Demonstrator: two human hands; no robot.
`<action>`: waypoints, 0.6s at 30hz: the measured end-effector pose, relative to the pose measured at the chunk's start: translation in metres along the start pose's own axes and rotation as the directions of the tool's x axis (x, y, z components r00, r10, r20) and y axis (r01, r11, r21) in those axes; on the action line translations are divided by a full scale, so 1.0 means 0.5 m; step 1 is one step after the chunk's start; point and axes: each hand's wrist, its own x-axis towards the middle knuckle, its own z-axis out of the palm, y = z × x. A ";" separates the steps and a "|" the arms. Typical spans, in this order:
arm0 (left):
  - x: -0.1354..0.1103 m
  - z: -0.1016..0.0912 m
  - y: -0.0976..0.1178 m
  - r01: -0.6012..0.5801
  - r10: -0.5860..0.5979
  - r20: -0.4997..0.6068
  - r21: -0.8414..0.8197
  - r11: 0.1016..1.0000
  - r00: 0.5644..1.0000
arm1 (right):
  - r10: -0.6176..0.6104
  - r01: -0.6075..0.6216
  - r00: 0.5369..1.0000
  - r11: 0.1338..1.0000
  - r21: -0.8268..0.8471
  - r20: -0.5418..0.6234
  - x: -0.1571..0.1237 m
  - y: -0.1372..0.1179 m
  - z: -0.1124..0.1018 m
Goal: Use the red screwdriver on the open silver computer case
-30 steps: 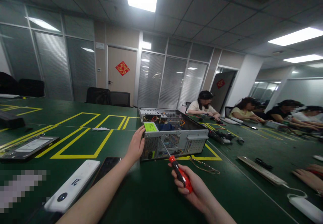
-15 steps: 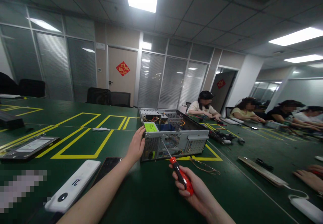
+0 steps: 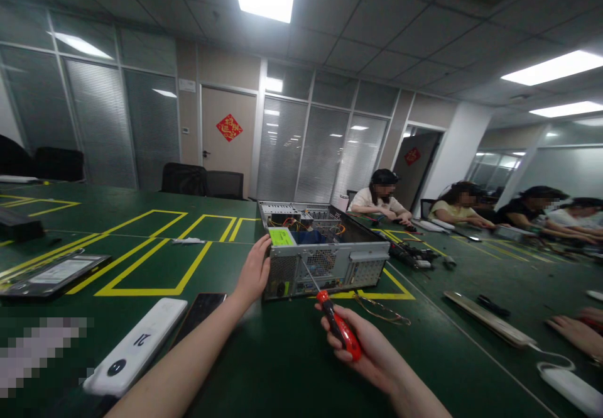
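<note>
An opened desktop computer case (image 3: 330, 273) lies on the green table, its metal rear panel facing me. Inside it are coloured wires and a power supply (image 3: 281, 236) with a bright green label. My left hand (image 3: 254, 271) holds the case by its left rear corner, fingers against the edge and side. In my closed right hand (image 3: 351, 336) is a screwdriver (image 3: 340, 327) with a red and black handle. Its shaft slants up and left to the rear panel; the tip meets the panel near the vent holes, though any screw there is too small to make out.
Left of me lie a white device (image 3: 139, 346) marked 21, a dark phone (image 3: 200, 314) and a flat drive-like unit (image 3: 56, 273). Thin cables (image 3: 384, 310) sit by the case's right front. A power strip (image 3: 487, 319) is farther right. Several people work along the table.
My right hand and the screwdriver handle have shifted very slightly. The case and my left hand stay where they were.
</note>
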 end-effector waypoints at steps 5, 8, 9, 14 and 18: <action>0.000 0.001 -0.001 0.005 -0.005 0.005 -0.012 1.000 1.000 | 0.066 -0.069 0.960 0.998 0.002 0.273 -0.019 -0.033 -0.009; -0.001 0.000 -0.001 0.002 -0.002 0.003 -0.010 1.000 1.000 | 0.060 -0.050 0.934 0.998 -0.036 0.351 -0.027 -0.043 -0.012; -0.001 0.000 -0.001 0.003 -0.003 0.002 -0.008 1.000 1.000 | 0.058 -0.042 0.927 0.998 -0.053 0.370 -0.027 -0.043 -0.012; -0.001 0.000 0.000 0.006 -0.006 0.003 -0.004 1.000 1.000 | 0.016 0.009 0.919 0.998 -0.061 0.393 -0.013 -0.024 -0.016; 0.000 0.000 0.002 0.001 -0.001 -0.001 -0.007 1.000 1.000 | 0.022 -0.059 0.924 0.995 0.086 0.381 0.005 0.000 -0.015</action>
